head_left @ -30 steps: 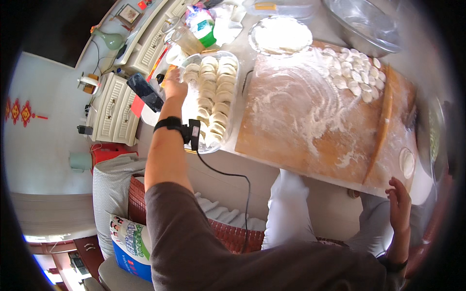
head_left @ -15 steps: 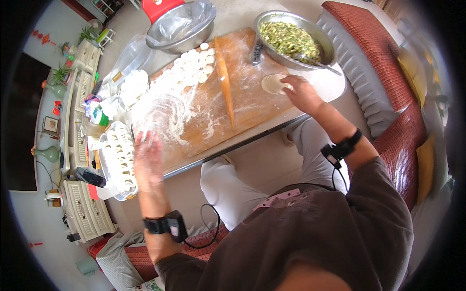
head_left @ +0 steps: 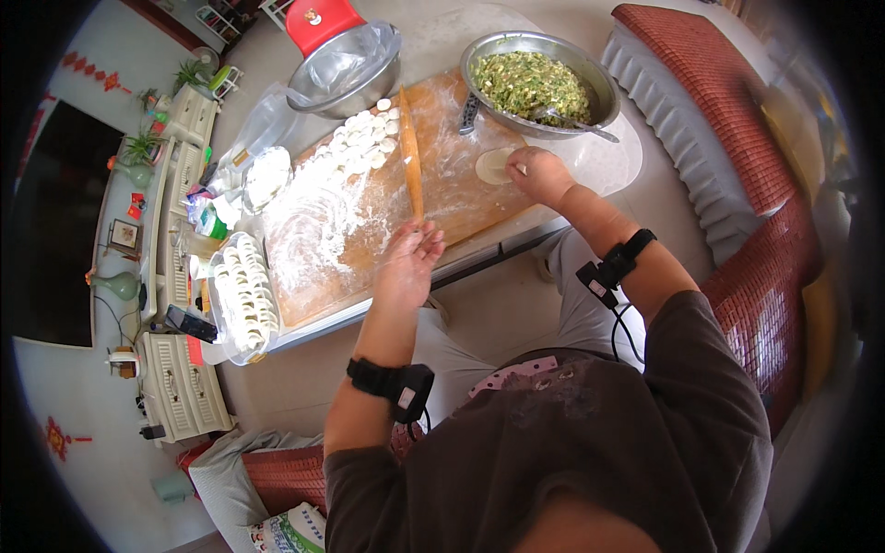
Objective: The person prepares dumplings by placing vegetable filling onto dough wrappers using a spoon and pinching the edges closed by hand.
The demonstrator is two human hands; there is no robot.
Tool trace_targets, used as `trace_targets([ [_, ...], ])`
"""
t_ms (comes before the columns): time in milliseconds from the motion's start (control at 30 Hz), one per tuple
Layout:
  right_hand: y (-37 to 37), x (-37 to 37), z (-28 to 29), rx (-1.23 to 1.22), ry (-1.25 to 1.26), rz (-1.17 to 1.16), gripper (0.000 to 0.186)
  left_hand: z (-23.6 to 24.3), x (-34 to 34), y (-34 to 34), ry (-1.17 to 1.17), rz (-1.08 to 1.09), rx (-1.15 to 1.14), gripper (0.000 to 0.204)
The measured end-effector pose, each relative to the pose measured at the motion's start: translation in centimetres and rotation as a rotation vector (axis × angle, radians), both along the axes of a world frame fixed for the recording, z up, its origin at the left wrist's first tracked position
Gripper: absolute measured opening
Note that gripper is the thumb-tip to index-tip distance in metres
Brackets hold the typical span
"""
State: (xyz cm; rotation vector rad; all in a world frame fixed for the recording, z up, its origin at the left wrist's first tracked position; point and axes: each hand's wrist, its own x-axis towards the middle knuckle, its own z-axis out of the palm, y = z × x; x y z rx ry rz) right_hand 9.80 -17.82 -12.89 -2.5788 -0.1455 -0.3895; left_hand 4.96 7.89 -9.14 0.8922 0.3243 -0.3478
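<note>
My right hand [head_left: 542, 175] reaches to the right part of a floured wooden board [head_left: 461, 198]. Its fingers are closed on the right edge of a thin round dumpling wrapper [head_left: 491, 167]. My left hand [head_left: 408, 261] hovers over the board's front edge, palm turned up, with loosely bent fingers apart and nothing in them. Just beyond those fingers lies the near end of a long rolling pin [head_left: 411, 161]. To the pin's left, small white dough pieces [head_left: 358, 143] are spread among flour. A steel bowl of green chopped filling [head_left: 533, 83] stands behind my right hand, with a spoon [head_left: 562, 118] in it.
At the left, a clear tray [head_left: 267, 343] holds rows of folded dumplings [head_left: 243, 293]. Behind the board are a plastic-lined steel bowl [head_left: 355, 92] and a red chair [head_left: 323, 26]. A dark-handled utensil [head_left: 469, 114] lies beside the filling bowl. A red-covered sofa [head_left: 701, 83] stands at right.
My left hand has moved right, from beside the dumpling tray to near the rolling pin's end. My right hand has stayed by the wrapper, its fingers now closed at the wrapper's edge.
</note>
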Motion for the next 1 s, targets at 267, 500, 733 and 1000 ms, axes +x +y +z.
trace_targets([
  [267,-1.3,0.6,-0.3,1.152,0.237,-0.111,0.017,-0.8,2.2,-7.7,-0.073,-0.264,-0.048,0.03],
  [500,1.9,-3.3,4.2,0.651,0.106,0.107,0.019,-0.6,3.0,-11.4,-0.169,-0.242,-0.287,0.046],
  [733,1.9,-2.0,4.1,0.846,0.333,0.004,0.02,6.3,-0.1,-12.6,-0.319,-0.334,0.971,0.032],
  [1000,2.4,-2.3,2.4,1.416,0.347,0.189,0.004,0.2,2.3,-11.4,-0.305,-0.096,0.178,0.042],
])
